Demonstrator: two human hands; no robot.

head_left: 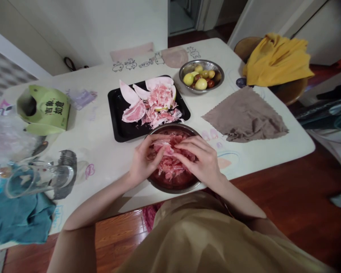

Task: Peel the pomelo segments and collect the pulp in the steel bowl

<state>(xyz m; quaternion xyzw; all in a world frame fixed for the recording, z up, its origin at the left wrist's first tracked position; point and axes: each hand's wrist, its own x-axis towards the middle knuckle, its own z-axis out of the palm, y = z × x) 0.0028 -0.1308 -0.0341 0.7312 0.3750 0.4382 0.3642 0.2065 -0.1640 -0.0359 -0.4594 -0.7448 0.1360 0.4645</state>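
Over a steel bowl (174, 186) at the table's near edge, both my hands meet on one piece of pink pomelo flesh (167, 148). My left hand (144, 158) pinches it from the left with thumb and fingers. From the other side, my right hand (202, 158) grips it, fingers curled and thumb pressed close. Loose red pomelo pulp (172, 170) fills much of the bowl below. Just behind, a black tray (118, 113) carries thick pale pomelo rind (129, 93) and a heap of torn pinkish membrane (160, 100).
A steel bowl of small green and red fruit (201, 83) stands behind right. Right of it lies a grey-brown cloth (250, 113). At left are a green carton (49, 112), a clear pitcher (31, 181) and a teal cloth (22, 220). Yellow fabric (277, 62) covers a chair.
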